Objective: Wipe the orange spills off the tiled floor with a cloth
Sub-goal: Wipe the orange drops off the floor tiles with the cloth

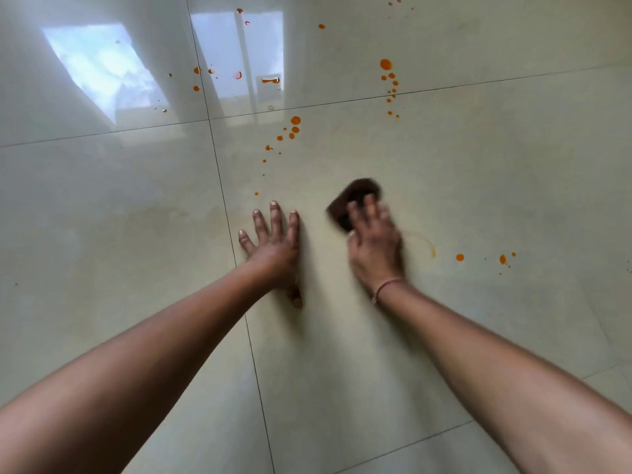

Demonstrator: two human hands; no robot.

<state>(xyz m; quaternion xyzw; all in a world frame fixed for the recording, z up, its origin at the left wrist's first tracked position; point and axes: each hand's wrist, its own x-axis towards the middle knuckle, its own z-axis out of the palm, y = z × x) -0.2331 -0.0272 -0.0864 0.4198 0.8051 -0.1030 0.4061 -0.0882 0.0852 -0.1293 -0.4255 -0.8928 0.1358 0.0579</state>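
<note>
**Cloth pressed to the tiles, drops all around**

The left hand (pixel 273 244) lies flat on the glossy tiled floor (pixel 478 186), palm down, fingers straight and spread, holding nothing. Just beside it, the right hand (pixel 374 248) rests on a dark brown cloth (pixel 355 196), its fingers stretched over the fabric and pressing it to the tile; both hand and cloth are blurred. A thin band (pixel 386 285) circles the right wrist.

A faint orange smear (pixel 424 242) curves just to the right of the right hand, and beyond it sit a few separate orange drops (pixel 460 257). Ahead of the hands, a trail of orange spots (pixel 295 120) runs up toward a grout line. Another string of drops (pixel 385 64) lies further away on the right. More specks (pixel 270 80) dot the far tiles, where a bright window reflection (pixel 99 66) shines.
</note>
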